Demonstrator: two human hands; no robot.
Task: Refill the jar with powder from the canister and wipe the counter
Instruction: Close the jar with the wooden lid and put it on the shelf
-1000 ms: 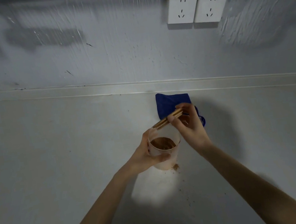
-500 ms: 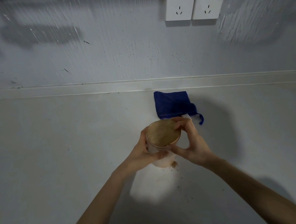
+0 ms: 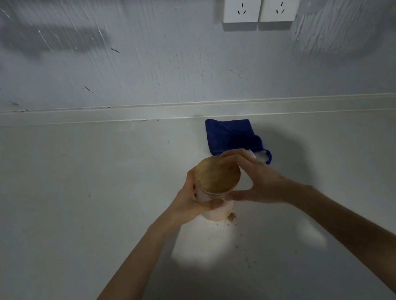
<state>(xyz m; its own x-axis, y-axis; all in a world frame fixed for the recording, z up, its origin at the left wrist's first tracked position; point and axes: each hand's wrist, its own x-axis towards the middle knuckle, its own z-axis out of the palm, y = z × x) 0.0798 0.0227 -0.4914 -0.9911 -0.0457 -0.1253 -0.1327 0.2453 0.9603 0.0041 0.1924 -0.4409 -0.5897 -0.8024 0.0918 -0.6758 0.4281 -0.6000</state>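
1. the jar [image 3: 216, 209] stands upright on the counter [image 3: 74, 216], near the middle of the view, with its round wooden lid [image 3: 217, 174] sitting flat on top.
2. the left hand [image 3: 188, 201] grips the jar's body from the left side, fingers curled behind it and the thumb laid across its front wall just under the lid.
3. the right hand [image 3: 258, 179] pinches the lid from the right: its fingers arch over the far rim while the thumb meets the near rim, leaving an open gap between palm and lid.
4. a small heap of brown spilled powder [image 3: 231, 218] lies on the counter touching the jar's base at its near right, and finer specks are scattered on the surface nearer the camera.
5. a folded blue cloth [image 3: 230, 134] lies on the counter just behind the jar, close to the wall; a loop at its right corner shows beside the right hand's fingers.
6. the counter is pale and smooth, with a raised strip where it meets the wall [image 3: 131, 70]; a bright patch of light falls on it below the jar.
7. the wall is pale grey, streaked and scuffed, and carries two white power sockets [image 3: 263, 0] side by side at the upper right.
8. no label or writing can be read on the jar, the lid or the cloth.
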